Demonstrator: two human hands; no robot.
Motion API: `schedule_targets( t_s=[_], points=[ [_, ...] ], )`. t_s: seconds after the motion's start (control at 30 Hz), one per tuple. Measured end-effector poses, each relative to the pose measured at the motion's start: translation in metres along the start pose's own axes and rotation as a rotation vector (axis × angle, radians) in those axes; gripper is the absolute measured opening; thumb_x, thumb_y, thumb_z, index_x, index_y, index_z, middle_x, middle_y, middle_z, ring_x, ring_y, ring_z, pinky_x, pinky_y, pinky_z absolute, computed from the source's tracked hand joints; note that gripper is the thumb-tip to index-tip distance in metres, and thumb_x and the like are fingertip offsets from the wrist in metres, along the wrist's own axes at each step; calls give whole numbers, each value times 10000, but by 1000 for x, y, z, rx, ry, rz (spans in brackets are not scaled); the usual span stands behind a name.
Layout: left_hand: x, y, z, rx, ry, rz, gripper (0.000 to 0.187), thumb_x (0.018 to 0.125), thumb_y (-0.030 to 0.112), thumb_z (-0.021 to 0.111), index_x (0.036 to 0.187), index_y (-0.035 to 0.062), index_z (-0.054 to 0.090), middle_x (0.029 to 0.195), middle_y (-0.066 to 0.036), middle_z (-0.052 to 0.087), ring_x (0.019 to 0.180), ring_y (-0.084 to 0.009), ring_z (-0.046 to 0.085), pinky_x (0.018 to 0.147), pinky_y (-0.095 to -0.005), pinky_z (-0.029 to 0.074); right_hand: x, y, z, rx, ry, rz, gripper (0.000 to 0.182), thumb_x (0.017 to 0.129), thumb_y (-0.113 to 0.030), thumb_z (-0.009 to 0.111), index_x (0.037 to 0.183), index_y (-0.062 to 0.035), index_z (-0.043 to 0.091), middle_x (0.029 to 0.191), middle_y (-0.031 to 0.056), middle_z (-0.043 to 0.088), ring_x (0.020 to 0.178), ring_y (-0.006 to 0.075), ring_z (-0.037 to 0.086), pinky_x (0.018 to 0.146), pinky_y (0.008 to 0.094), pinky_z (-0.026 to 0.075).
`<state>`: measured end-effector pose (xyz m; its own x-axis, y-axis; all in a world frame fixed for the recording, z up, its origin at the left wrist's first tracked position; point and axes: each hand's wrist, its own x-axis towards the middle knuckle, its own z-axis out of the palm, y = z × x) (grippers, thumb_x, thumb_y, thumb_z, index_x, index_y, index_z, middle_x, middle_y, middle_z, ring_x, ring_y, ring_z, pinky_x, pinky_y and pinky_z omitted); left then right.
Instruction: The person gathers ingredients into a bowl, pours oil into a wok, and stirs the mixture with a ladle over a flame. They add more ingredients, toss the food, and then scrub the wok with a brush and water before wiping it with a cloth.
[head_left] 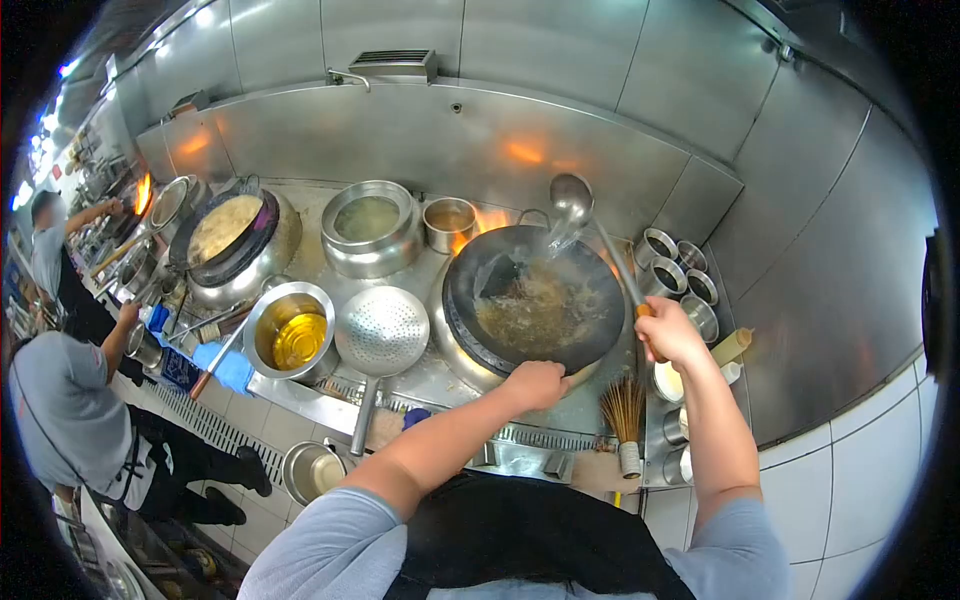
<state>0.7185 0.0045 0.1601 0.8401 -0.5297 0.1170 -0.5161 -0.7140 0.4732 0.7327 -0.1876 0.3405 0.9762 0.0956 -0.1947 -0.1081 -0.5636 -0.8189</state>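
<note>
My right hand (672,329) is closed round the wooden handle of a long ladle (571,194). The ladle's bowl is tilted above the far rim of a black wok (470,330), and clear liquid streams from it into the wok. Bubbling, brownish liquid (545,305) covers the wok's bottom. At the wok's near edge my left hand (537,386) is closed on the rim; its fingertips are hidden from me. Orange flame (490,220) shows behind the wok on the burner.
A perforated strainer (382,330) and a pot of yellow oil (291,330) stand to the left. Seasoning tins (663,277) and a bamboo brush (625,412) are on the right. Another wok (225,230) stands farther left. Two other people (80,400) work on the left side.
</note>
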Motion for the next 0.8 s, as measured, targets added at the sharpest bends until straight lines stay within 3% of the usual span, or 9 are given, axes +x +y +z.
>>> schedule_targets(
  t_s=[0.03,0.1,0.17,0.3,0.43,0.5,0.53,0.67,0.8],
  points=[
    [-2,3,0,-9,-23,-46,376,911,340,441,861,14,621,879,-204,646,838,-365,625,764,-467,481,-10,-2,-5,1,-7,0,128,781,-47,496,874,34,528,609,52,510,367,144,455,366,291,380],
    [-1,10,-7,-8,-30,-106,401,917,360,432,847,16,626,821,-199,650,779,-366,632,727,-468,491,-26,-12,-12,-51,188,-120,302,779,-39,483,1060,56,538,622,33,504,380,133,466,374,287,384],
    [-11,10,-14,79,-37,-63,401,915,373,443,849,22,626,792,-173,655,732,-361,635,708,-467,495,-26,-11,-22,-62,199,-251,461,780,-31,476,1233,52,472,650,19,506,400,113,466,378,272,381],
    [-5,-1,7,71,-22,-83,329,896,351,487,876,53,625,773,-153,647,767,-346,637,726,-446,492,-13,-30,-8,144,145,-261,544,757,-27,476,1295,38,432,651,8,471,383,84,399,351,226,348],
    [-31,8,1,92,133,-54,268,852,280,560,957,36,600,888,-167,612,860,-337,616,774,-419,482,35,-44,30,423,-113,-283,232,793,-40,486,1021,0,496,630,34,492,357,109,420,315,223,354],
    [-66,14,-15,-17,576,185,337,804,206,617,1066,5,550,1034,-178,543,925,-341,584,823,-409,465,54,-63,58,515,-183,-234,154,806,-56,498,953,-16,482,620,40,493,350,118,429,303,225,345],
    [-84,11,-23,-6,580,165,337,804,206,617,1066,5,550,1034,-178,543,925,-341,584,823,-409,465,68,-70,73,552,-250,-192,134,808,-53,503,933,-8,487,623,40,497,357,118,431,310,233,348],
    [-168,3,-52,-378,303,-224,379,829,208,618,1163,57,523,1139,-140,517,978,-338,571,825,-413,478,142,-96,151,483,-440,-121,44,797,-65,518,792,-26,498,617,37,509,358,127,434,317,273,341],
    [-263,-7,-56,-286,498,-424,329,834,164,610,1123,27,536,1139,-128,530,904,-311,613,775,-381,499,208,-119,246,292,-390,-134,78,770,-86,535,780,-11,519,631,54,525,404,146,484,338,301,364]
  ],
)
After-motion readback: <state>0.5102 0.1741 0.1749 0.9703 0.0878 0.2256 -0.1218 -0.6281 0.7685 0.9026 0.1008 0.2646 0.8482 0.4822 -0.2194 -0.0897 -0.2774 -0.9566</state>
